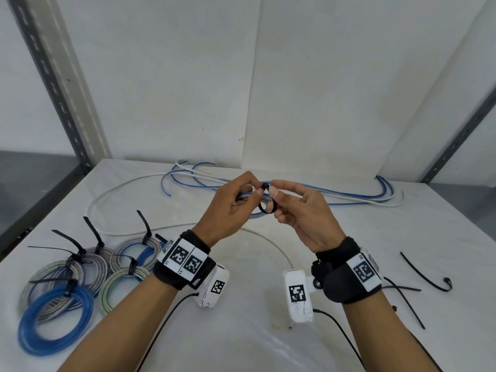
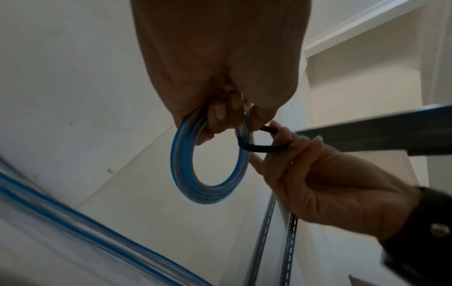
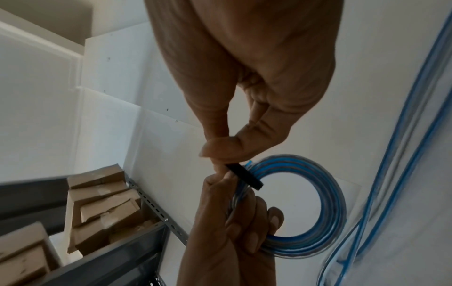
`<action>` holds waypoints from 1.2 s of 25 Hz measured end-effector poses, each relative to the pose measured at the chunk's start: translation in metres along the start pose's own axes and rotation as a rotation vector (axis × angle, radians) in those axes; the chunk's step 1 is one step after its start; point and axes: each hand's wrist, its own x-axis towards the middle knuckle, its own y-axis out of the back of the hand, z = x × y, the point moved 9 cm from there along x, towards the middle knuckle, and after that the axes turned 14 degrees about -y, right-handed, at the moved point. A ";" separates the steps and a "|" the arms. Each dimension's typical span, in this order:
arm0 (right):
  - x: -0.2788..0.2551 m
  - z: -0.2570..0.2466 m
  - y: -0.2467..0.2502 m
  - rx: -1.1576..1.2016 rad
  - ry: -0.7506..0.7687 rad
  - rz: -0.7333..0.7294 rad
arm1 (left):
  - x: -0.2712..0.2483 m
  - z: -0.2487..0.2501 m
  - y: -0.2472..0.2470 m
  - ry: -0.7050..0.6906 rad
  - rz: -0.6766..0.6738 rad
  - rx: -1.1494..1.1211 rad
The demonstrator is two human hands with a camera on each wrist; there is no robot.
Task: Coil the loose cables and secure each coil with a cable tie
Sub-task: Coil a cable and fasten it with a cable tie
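Note:
Above the middle of the table my left hand (image 1: 251, 193) grips a small coil of blue and clear cable (image 2: 210, 164), its fingers curled through the ring. A black cable tie (image 1: 265, 208) is looped round the coil's strands. My right hand (image 1: 275, 193) pinches the tie (image 3: 244, 176) between thumb and forefinger, right against the left hand's fingertips. In the head view the coil (image 1: 248, 196) is mostly hidden behind the left hand. The right wrist view shows the left hand (image 3: 232, 222) holding the coil (image 3: 320, 212) from below.
Several tied coils (image 1: 80, 277) lie at the table's front left. Loose blue and white cables (image 1: 349, 197) stretch across the back, and a white cable (image 1: 120, 194) curves forward. Spare black ties (image 1: 426, 275) lie at the right. Metal shelf posts (image 1: 53, 76) flank the table.

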 end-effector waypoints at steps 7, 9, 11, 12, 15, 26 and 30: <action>0.012 -0.004 0.007 -0.119 -0.007 0.150 | -0.006 0.000 -0.014 0.082 -0.057 -0.130; 0.018 -0.010 0.019 -0.026 0.005 0.238 | -0.007 0.007 -0.022 0.060 -0.115 -0.146; 0.024 -0.015 0.030 -0.011 0.036 0.319 | -0.006 0.012 -0.025 0.021 -0.177 -0.106; 0.025 -0.015 0.031 -0.019 0.042 0.329 | -0.006 0.013 -0.026 0.011 -0.197 -0.095; 0.026 -0.013 0.024 -0.048 0.040 0.266 | -0.007 0.009 -0.028 0.083 -0.204 -0.153; 0.002 -0.036 0.017 0.007 0.261 0.295 | -0.012 0.001 -0.027 0.173 -0.088 -0.197; -0.002 -0.042 0.016 0.033 0.314 0.289 | -0.013 -0.009 -0.029 0.238 -0.081 -0.243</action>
